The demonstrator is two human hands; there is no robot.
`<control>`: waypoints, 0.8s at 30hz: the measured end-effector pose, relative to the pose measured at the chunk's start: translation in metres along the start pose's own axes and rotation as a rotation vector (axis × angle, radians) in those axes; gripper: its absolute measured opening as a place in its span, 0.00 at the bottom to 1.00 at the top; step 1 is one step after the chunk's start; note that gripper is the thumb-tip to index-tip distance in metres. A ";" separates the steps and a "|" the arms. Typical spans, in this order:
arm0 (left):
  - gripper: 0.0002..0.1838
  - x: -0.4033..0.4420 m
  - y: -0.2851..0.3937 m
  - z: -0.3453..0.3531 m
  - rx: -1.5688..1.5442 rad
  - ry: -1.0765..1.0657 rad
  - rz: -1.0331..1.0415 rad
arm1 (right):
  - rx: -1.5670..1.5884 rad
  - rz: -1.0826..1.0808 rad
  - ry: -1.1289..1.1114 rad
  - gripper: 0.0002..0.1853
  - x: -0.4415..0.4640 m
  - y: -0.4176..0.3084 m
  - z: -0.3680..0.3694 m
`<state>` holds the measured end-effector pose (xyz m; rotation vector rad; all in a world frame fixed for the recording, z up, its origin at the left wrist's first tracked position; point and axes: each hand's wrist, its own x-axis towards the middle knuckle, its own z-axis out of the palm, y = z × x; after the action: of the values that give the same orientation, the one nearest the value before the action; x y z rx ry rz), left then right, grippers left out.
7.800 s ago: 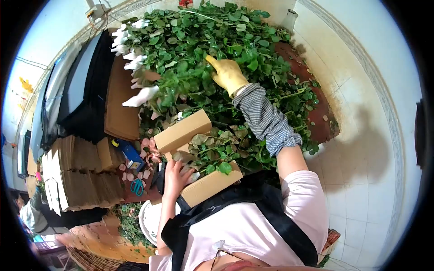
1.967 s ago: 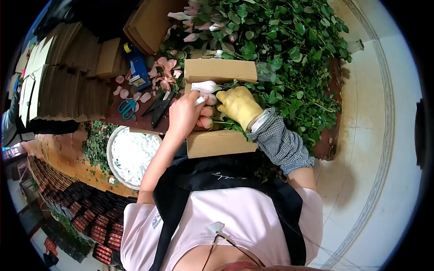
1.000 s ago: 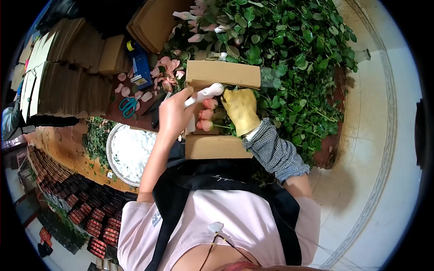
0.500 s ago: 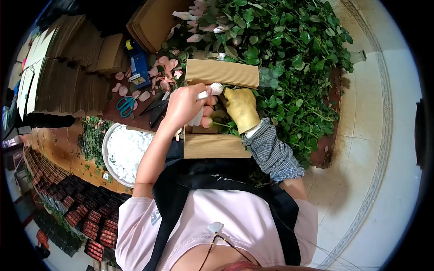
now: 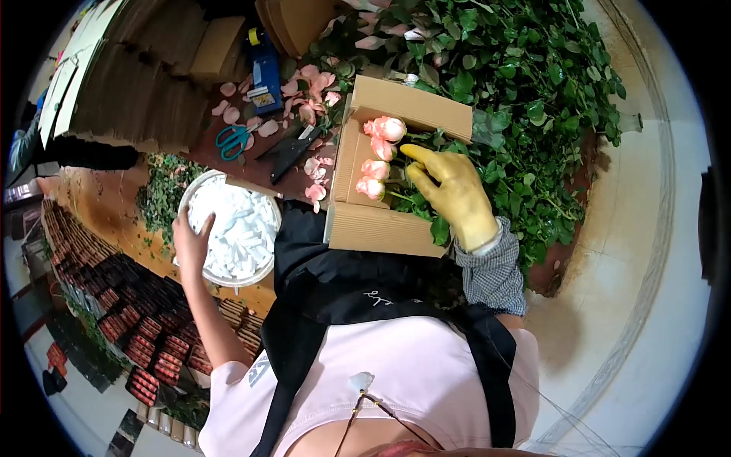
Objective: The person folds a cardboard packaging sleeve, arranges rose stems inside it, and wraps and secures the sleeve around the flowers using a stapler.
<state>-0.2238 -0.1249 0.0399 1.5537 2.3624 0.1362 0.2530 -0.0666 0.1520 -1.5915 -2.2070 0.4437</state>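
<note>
At the outer edge of a white basin point(image 5: 244, 279), the person's bare left grip point(image 5: 193, 231) is spread, thumb apart from fingers, with nothing seen in it; whether it touches the heap of white tubes point(image 5: 244, 232) just beside it cannot be told. Well to its right, the yellow-gloved right grip point(image 5: 420, 164) is parted at thumb and forefinger over an open cardboard box point(image 5: 384, 228), closed on nothing that shows, its lower fingers partly hidden. Just left of that grip, four pink roses point(image 5: 376, 167) lie in the box in a column, heads toward the left grip's side, stems leading toward the right grip. A checked cuff point(image 5: 493, 270) rings the right wrist. Beyond and to the right of the right grip spreads a thick mass of green leaves point(image 5: 525, 68), with pale blooms point(image 5: 371, 42) past the far side of the box. Between the two grips and farther out, pink petals point(image 5: 308, 84) litter the red-brown tabletop point(image 5: 255, 169), which also carries a black tool point(image 5: 294, 156), blue scissors point(image 5: 234, 140) and a blue dispenser point(image 5: 266, 75). Farther beyond the left grip rises a cardboard stack point(image 5: 148, 84). Nearer the body than the right grip hangs a black apron point(image 5: 346, 278).
</note>
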 end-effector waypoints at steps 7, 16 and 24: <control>0.12 -0.020 0.212 0.013 -0.723 -0.435 0.498 | -0.294 0.010 -0.206 0.12 -0.003 -0.009 0.044; 0.12 -0.033 0.235 0.029 -0.817 -0.448 0.540 | -0.068 -0.107 -0.344 0.16 -0.002 0.002 0.037; 0.11 -0.033 0.230 0.047 -1.050 -0.618 0.348 | -0.230 -0.058 -0.414 0.13 -0.007 -0.011 0.038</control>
<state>0.0050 -0.0652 0.0585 1.1695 1.1683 0.7154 0.2274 -0.0774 0.1230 -1.6629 -2.6907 0.5613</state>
